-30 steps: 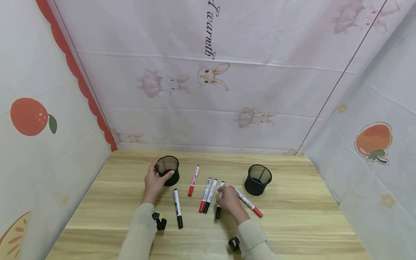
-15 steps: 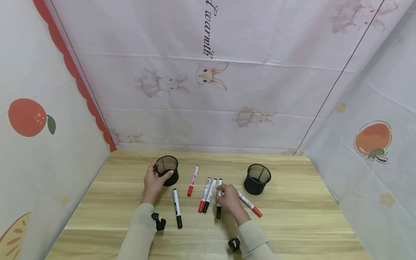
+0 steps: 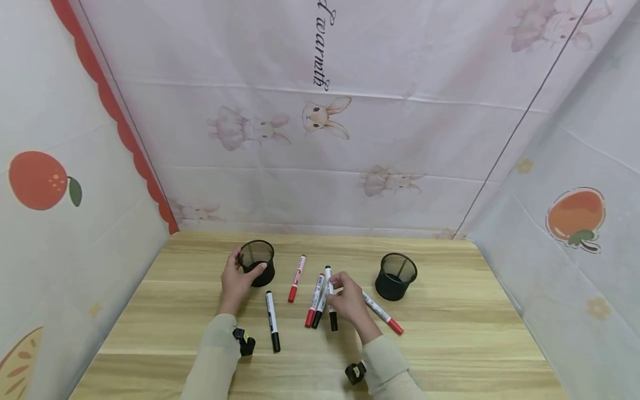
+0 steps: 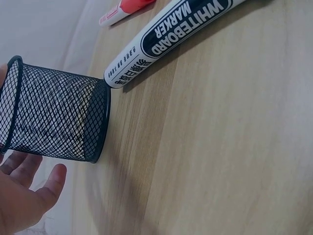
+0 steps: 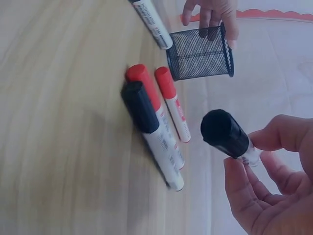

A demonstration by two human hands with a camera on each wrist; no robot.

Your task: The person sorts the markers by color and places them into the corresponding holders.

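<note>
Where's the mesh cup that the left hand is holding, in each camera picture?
Head: the mesh cup is left of centre, below mid-height.
Left wrist: at the left edge, around mid-height.
Right wrist: near the top, right of centre.
Shared landmark: the left hand, at the cup in all three.

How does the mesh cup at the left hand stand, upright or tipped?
Upright: in the head view, the mesh cup has its open rim uppermost and its dark base down toward the table.
</note>
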